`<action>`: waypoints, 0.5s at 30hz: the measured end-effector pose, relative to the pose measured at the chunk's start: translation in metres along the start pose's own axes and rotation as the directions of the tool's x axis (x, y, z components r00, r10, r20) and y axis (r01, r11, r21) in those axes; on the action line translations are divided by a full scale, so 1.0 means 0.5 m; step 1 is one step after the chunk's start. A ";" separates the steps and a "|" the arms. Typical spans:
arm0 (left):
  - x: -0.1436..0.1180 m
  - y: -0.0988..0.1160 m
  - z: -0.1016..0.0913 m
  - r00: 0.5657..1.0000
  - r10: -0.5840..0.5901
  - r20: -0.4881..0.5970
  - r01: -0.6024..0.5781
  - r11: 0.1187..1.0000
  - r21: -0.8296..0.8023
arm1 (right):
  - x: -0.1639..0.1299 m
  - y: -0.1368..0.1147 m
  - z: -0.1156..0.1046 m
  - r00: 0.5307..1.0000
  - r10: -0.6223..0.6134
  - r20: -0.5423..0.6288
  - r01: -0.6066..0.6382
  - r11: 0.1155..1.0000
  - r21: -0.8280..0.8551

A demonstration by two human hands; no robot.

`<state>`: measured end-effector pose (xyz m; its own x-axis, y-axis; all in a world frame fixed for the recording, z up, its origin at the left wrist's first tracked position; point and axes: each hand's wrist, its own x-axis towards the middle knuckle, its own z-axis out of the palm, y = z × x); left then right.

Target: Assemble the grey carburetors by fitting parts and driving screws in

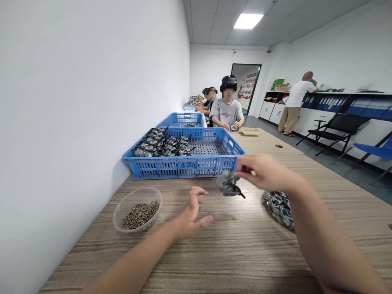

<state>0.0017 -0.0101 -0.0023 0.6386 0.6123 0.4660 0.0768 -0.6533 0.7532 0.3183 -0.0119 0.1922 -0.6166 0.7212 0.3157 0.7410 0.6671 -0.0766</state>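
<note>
My right hand [265, 169] is closed, with a grey metal part [226, 183] at its fingertips, held above the table in front of the blue crate. A black lever sticks out of the part's lower right. Something red and black, like a tool handle [246, 168], shows between the same fingers; most of it is hidden. To the left of the part, my left hand [191, 218] is open over the table, fingers and thumb spread, touching nothing. A clear plastic bowl [118, 218] of small brass-coloured screws [141, 215] stands left of it.
The blue crate [183, 167] holds similar metal parts [165, 145] in its left half. Behind it stands another blue crate [180, 118]. Small metal pieces [280, 208] fill a container partly behind my right forearm. Across the table a person [228, 108] handles a part near a shallow tray [250, 132].
</note>
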 end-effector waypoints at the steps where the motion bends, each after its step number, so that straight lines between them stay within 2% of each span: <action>1: -0.001 -0.005 0.001 1.000 0.000 0.014 0.000 1.000 0.003 | -0.017 0.019 -0.024 0.995 0.066 -0.071 -0.069 0.997 -0.036; 4: -0.007 -0.014 0.002 0.997 -0.024 0.077 0.022 0.999 0.026 | -0.081 0.077 -0.090 0.926 0.268 -0.267 -0.307 0.944 -0.117; 8: -0.014 -0.020 0.001 0.992 -0.056 0.109 0.049 0.996 0.068 | -0.200 0.179 -0.155 0.776 0.512 -0.368 -0.607 0.766 -0.214; 11: -0.014 -0.025 0.000 0.994 -0.048 0.094 0.041 0.996 0.081 | -0.317 0.304 -0.185 0.675 0.673 -0.303 -0.736 0.587 -0.337; 13: -0.013 -0.030 0.001 0.995 -0.042 0.095 0.033 0.995 0.094 | -0.400 0.397 -0.198 0.628 0.747 -0.218 -0.761 0.532 -0.371; 15: -0.011 -0.034 0.002 0.995 -0.044 0.093 0.033 0.993 0.113 | -0.478 0.478 -0.203 0.560 0.817 -0.135 -0.790 0.479 -0.382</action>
<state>-0.0025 -0.0028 -0.0184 0.7032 0.5961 0.3874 0.1842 -0.6790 0.7106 0.6699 -0.0436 0.1942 0.2961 0.9240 0.2419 0.9437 -0.3222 0.0754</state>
